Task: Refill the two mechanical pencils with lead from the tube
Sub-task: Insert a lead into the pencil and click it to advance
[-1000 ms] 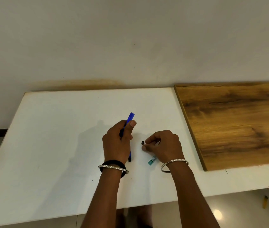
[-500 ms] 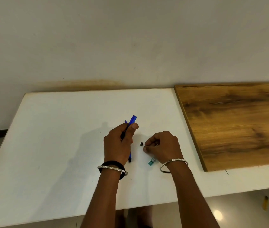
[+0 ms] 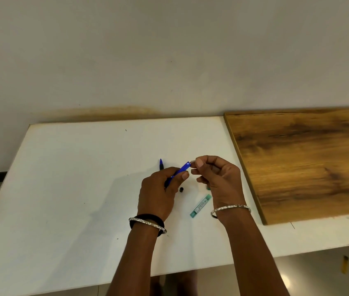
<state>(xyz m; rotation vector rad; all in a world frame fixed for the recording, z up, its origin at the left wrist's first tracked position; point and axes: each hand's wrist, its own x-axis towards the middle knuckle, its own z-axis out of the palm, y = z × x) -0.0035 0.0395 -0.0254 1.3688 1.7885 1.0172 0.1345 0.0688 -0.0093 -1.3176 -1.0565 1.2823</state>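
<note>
My left hand point(image 3: 158, 195) grips a blue mechanical pencil point(image 3: 182, 168), tilted up and to the right above the white table point(image 3: 73, 189). My right hand point(image 3: 218, 178) pinches a small pale piece at that pencil's upper end point(image 3: 192, 162); whether it is an eraser or a cap I cannot tell. A second blue pencil point(image 3: 161, 163) lies on the table behind my left hand, mostly hidden. A small black cap point(image 3: 181, 189) rests on the table between my hands. The green lead tube point(image 3: 200, 206) lies flat just left of my right wrist.
A brown wooden board point(image 3: 308, 163) lies on the table's right side, close to my right hand. A wall stands behind the table. The near table edge runs below my forearms, with floor beyond and a small yellow object point(image 3: 345, 267) on the floor at the right.
My right hand rose off the table, uncovering the lead tube, and came up to the held pencil's top end. My left hand tilted the pencil to the right. The black cap stayed put.
</note>
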